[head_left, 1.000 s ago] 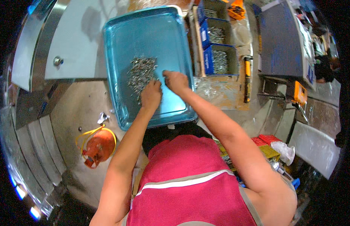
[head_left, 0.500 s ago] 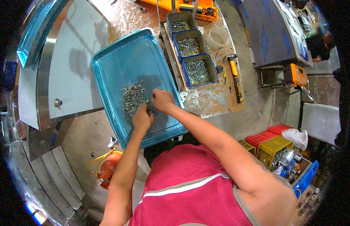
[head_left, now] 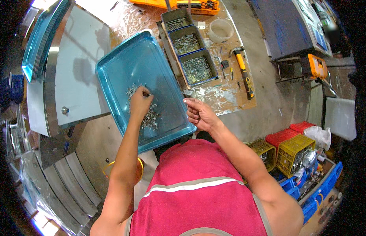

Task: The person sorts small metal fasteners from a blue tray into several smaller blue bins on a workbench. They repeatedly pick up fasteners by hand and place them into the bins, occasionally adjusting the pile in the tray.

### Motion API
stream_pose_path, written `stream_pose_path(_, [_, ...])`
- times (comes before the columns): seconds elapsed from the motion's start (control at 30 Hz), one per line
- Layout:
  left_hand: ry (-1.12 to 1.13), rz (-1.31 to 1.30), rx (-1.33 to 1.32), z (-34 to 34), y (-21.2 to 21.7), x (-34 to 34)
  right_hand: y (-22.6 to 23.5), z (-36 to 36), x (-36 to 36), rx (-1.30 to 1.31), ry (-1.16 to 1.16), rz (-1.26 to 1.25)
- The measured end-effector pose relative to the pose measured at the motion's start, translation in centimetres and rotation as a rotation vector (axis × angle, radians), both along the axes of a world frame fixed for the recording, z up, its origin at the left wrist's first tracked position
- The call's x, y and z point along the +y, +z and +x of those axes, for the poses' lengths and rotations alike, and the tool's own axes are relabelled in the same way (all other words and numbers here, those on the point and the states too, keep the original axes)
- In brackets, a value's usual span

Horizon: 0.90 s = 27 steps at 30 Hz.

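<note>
A shallow blue tray (head_left: 106, 84) lies in front of me, with a heap of small metal screws (head_left: 150, 120) spread over its middle. Above that heap is my left hand (head_left: 139, 104), its fingers bent together at the far part of the pile. Between its fingertips a small dark bit shows, too small to name. My right hand (head_left: 201, 115) is beside the tray's right rim, its fingers curled and thumb pressed to the forefinger. Whatever that pinch holds is too small to make out. Part of the heap is hidden under my left hand and wrist.
Right of the tray, three blue bins stand in a row: a near bin (head_left: 198, 69) and a middle bin (head_left: 187, 43) of screws, and a far bin (head_left: 177, 24) of longer pieces. A clear tub (head_left: 221, 31) and a yellow-black hammer (head_left: 244, 72) lie on the worn bench (head_left: 226, 96).
My right hand has moved right, from over the tray to beside its right rim. My left hand has shifted farther away over the heap. The view has turned slightly.
</note>
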<state>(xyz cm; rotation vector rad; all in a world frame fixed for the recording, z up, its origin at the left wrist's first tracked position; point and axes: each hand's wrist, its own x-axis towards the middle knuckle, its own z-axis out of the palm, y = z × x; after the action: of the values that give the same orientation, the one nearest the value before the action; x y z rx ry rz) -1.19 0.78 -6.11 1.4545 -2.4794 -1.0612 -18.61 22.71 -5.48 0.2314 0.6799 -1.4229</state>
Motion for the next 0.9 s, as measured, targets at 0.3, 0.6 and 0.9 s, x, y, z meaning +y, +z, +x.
stream_pose_path(0.3, [-0.139, -0.226, 0.654, -13.6, 6.7, -0.2, 2.1, -1.5, 1.0, 0.112, -0.094, -0.006])
stream_pose_path(0.6, [-0.170, -0.297, 0.556, -14.0, 4.6, 0.1, 12.4, -8.0, -3.5, 0.844, -0.344, 0.035])
stream_pose_path(0.9, [-0.023, 0.004, 0.299, 1.8, 0.5, 7.1, 21.5, -18.8, -27.8, 1.664, -0.603, -0.121])
